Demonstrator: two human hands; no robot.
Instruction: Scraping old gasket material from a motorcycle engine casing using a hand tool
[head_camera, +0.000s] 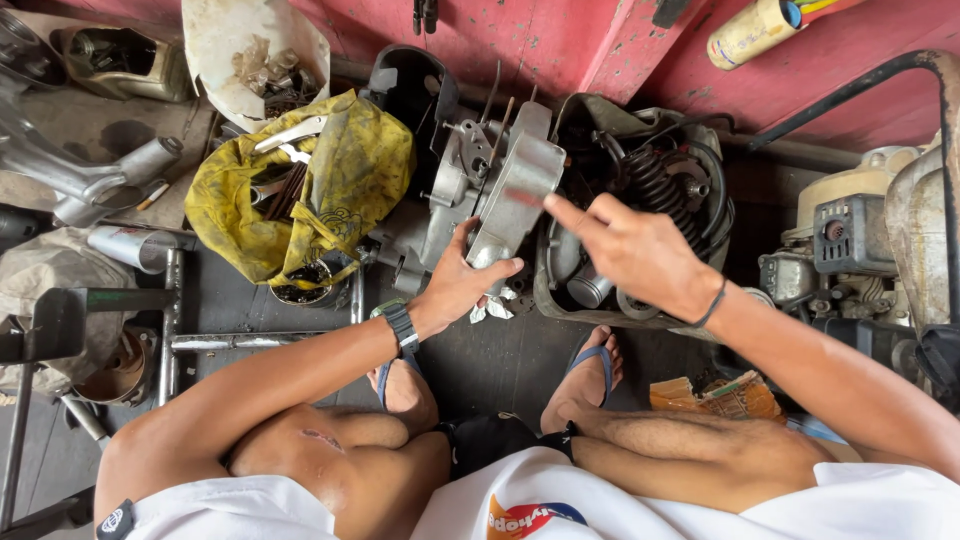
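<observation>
Engine casing (505, 190), bare metal, long axis tilted up and to the right, stands on the floor between a yellow rag bag (330, 190) and a tray of parts (640, 190). Left hand (462, 285) grips its lower edge, fingers clamped from below. Right hand (630, 245) just to its right, index fingertip touching the upper flank, other fingers loosely curled, holding nothing.

Left hand (462, 280) grips the engine cover (512, 195) from below, right hand (632, 250) touches its edge with a finger; yellow rag (340, 185) sits beside.
</observation>
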